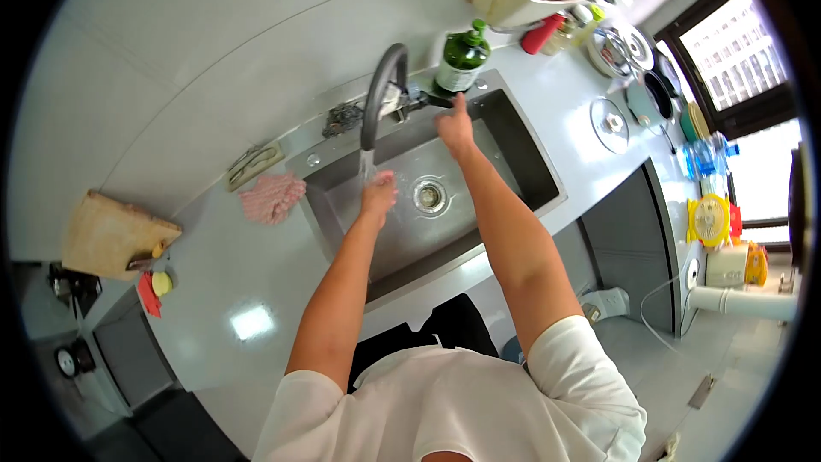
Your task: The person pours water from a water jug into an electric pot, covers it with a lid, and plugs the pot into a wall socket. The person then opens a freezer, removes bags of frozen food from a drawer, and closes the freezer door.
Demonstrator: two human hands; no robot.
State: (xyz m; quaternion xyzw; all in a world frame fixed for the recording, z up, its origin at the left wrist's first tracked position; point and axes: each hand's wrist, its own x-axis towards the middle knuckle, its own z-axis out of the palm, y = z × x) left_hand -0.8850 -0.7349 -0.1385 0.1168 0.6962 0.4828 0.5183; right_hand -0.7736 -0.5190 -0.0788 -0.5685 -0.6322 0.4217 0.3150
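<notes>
Water runs from the dark curved faucet (pixel 373 111) over the stainless steel sink (pixel 522 133). My left hand (pixel 379 194) is under the stream, holding nothing that I can see, its fingers slightly bent and apart. At the back rim, my right hand (pixel 455 127) is at the faucet handle (pixel 436 102), with its fingertips around the handle's end. Just behind that hand stands a green pump bottle (pixel 464 58). The round drain (pixel 429 197) lies between my two hands, in the wet sink floor.
Left of the sink lie a pink cloth (pixel 273 198) and a small tray (pixel 254 167). A cutting board (pixel 117 235) leans at the far left. On the right are a glass lid (pixel 610 126), a pot (pixel 650 101) and a yellow fan (pixel 709 220). A steel scrubber (pixel 342 118) sits behind the sink.
</notes>
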